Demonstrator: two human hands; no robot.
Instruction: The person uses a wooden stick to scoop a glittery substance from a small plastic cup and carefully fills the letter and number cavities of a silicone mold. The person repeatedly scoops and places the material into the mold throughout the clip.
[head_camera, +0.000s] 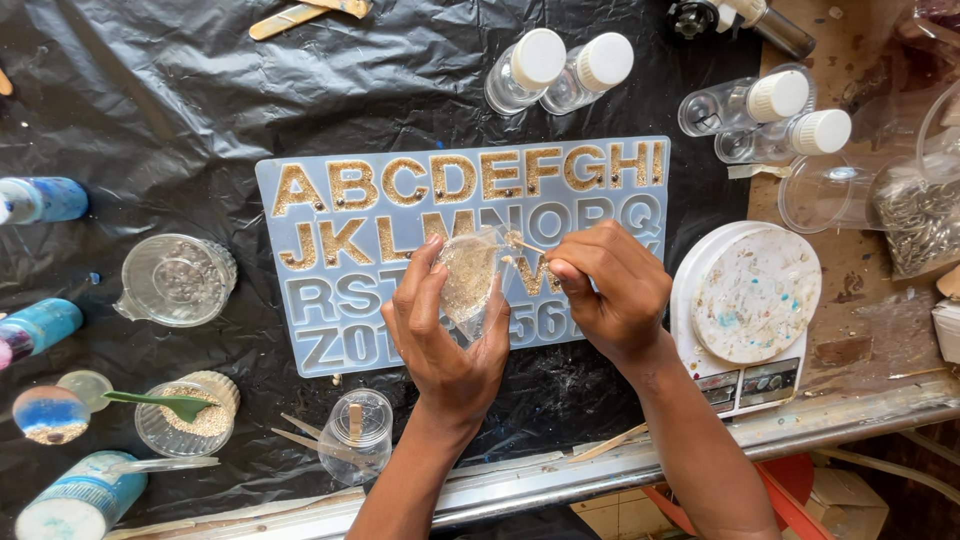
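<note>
So the small clear cup (470, 280) of gold glittery stuff is tipped over the middle of the pale blue letter mold (330, 300), right around the second row of letters. The left hand (445, 335) is wrapped around it from below, fingers curled fairly snug, thumb on the near side. The right hand (610, 290) is pinched tight on a thin wooden stick (525, 245), with the tip poking into the mouth of the cup. The two hands are just beside each other, nearly touching over the mold.

The top row of the mold and the first few letters of the second row are filled with gold; the lower rows look unfilled.

Room-wise it's pretty crowded. To the right, a white digital scale (745, 310) splattered with paint sits just beside the right wrist. Behind the mold are two clear bottles with white caps (560, 70), and two more (765, 115) lie off to the right. On the left there's a clear measuring cup (178, 280), a cup of sand with a green scoop (188, 412), and blue-labelled tubs (40, 200) along the edge. Near the left forearm is a small cup with wooden sticks (355, 432). The metal table edge (820, 420) runs right under both forearms, everything resting on black plastic sheeting (150, 100).
</note>
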